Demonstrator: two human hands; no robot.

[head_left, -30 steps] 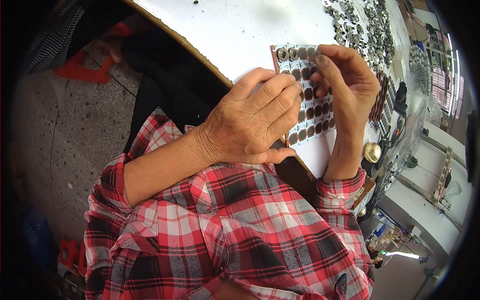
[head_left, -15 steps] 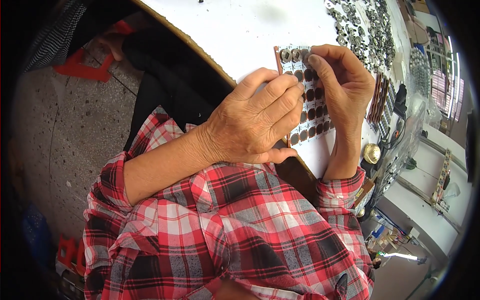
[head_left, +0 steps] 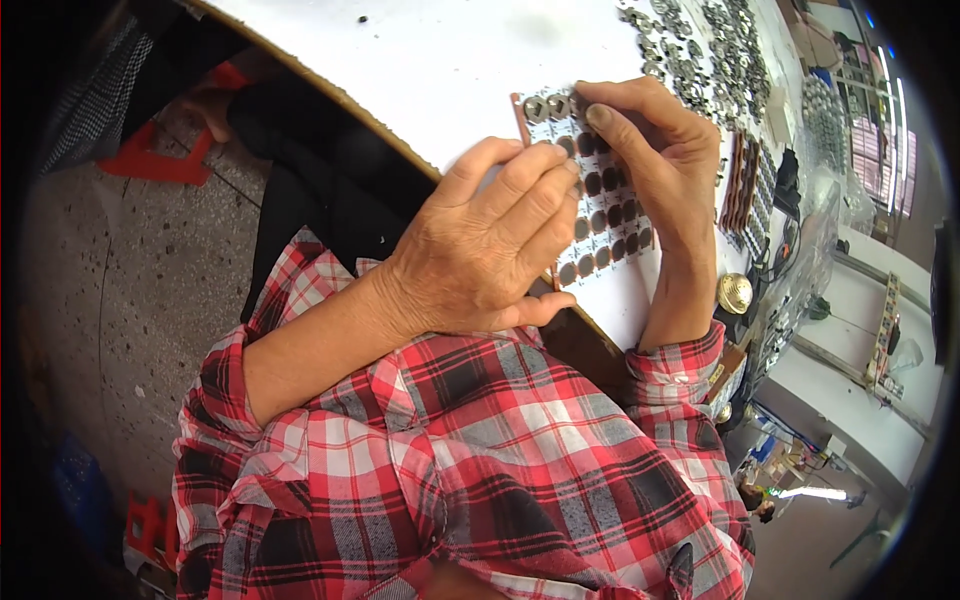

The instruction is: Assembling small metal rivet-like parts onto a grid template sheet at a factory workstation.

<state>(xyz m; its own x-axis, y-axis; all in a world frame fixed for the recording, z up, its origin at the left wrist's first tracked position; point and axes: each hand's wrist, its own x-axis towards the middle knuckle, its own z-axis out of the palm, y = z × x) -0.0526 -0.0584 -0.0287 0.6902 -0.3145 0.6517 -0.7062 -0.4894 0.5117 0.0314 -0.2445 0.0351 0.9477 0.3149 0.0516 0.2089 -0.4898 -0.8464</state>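
Note:
A white circuit board panel [head_left: 598, 203] with rows of dark round pads lies at the table's edge. Round silver metal clips [head_left: 536, 109] sit on pads at its far left corner. My left hand [head_left: 490, 235] lies over the panel's left side, fingers bent onto it and thumb along the near edge; its fingertips are partly hidden. At the far row, my right hand [head_left: 660, 150] pinches a small metal clip [head_left: 579, 103] between thumb and forefinger, against the panel. The fingers cover most of that clip.
Many loose metal clips [head_left: 735, 60] are spread over the white table [head_left: 430, 75] at the far right. Beyond my right wrist stand stacked panels [head_left: 740, 185] and a gold dome-shaped object [head_left: 734, 293]. A red stool [head_left: 155, 155] is on the floor at left.
The whole view has shifted, so table, panel and hands appear a little further left. Both hands keep nearly the same pose on the panel, the right still pinching at the far row.

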